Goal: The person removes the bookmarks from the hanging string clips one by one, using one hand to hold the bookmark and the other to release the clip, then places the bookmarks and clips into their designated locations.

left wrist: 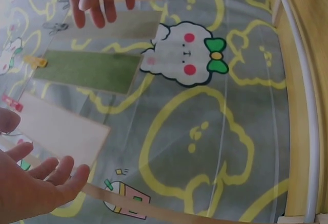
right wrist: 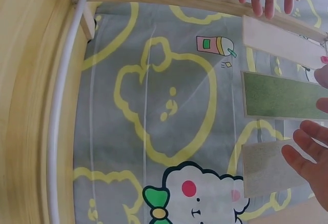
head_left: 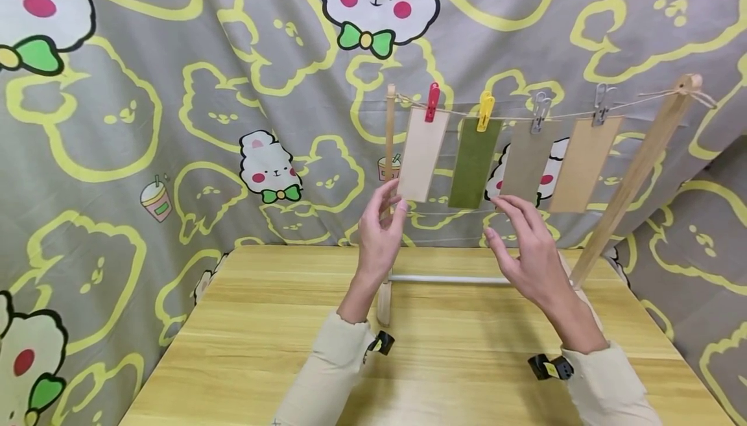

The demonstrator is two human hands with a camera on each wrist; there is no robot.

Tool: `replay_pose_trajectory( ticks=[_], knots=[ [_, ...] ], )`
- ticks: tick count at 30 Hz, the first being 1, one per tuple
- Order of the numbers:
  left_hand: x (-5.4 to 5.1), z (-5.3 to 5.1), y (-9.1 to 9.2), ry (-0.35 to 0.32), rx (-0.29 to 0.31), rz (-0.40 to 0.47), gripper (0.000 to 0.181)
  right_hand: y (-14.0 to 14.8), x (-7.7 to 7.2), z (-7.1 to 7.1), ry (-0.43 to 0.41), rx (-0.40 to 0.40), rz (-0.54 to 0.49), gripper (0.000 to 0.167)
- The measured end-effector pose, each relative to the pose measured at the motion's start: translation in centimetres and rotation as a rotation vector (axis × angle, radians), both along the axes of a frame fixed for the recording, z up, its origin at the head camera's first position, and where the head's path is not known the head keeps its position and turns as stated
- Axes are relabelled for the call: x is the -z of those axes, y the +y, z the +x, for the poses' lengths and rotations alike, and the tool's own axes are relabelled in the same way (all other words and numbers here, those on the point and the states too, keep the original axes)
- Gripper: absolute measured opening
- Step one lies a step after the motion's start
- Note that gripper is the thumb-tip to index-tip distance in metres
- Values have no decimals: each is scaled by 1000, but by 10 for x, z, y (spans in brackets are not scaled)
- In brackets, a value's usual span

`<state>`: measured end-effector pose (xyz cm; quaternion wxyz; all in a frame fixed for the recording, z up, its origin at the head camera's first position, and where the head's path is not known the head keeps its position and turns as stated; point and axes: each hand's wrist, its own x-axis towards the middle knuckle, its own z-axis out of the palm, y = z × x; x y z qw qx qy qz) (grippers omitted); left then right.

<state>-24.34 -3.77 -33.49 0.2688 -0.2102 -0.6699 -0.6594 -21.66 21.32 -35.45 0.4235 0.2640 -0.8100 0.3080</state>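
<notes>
Four-sided strips hang in a row from a thin string [head_left: 513,118]: a pale cream strip [head_left: 424,153], a green strip [head_left: 475,163], a grey strip [head_left: 527,157] and a tan strip [head_left: 586,166]. A red clothespin [head_left: 432,102], a yellow clothespin [head_left: 485,111] and two grey ones hold their tops. My left hand [head_left: 379,235] is raised beside the cream strip's lower edge, fingers loosely bent, holding nothing; whether it touches the strip I cannot tell. Below the grey strip, my right hand [head_left: 533,260] hovers with relaxed, spread fingers and nothing in its grasp.
The string runs between two wooden posts, the right post [head_left: 633,183] leaning in view. A white rod [head_left: 449,279] joins the stand low down. Underneath is a wood-grain table [head_left: 280,335]; a grey patterned curtain [head_left: 216,121] hangs behind.
</notes>
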Motion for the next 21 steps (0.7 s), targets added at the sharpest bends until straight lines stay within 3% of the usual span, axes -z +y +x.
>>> replay_pose_trajectory(
  ticks=[11, 21],
  knots=[
    [-2, -3, 10, -14, -63, -76, 47, -1, -3, -3, -9, -4, 3, 57],
    [2, -4, 21, -9, -84, -49, 56, -4, -7, -4, -5, -10, 21, 57]
  ],
)
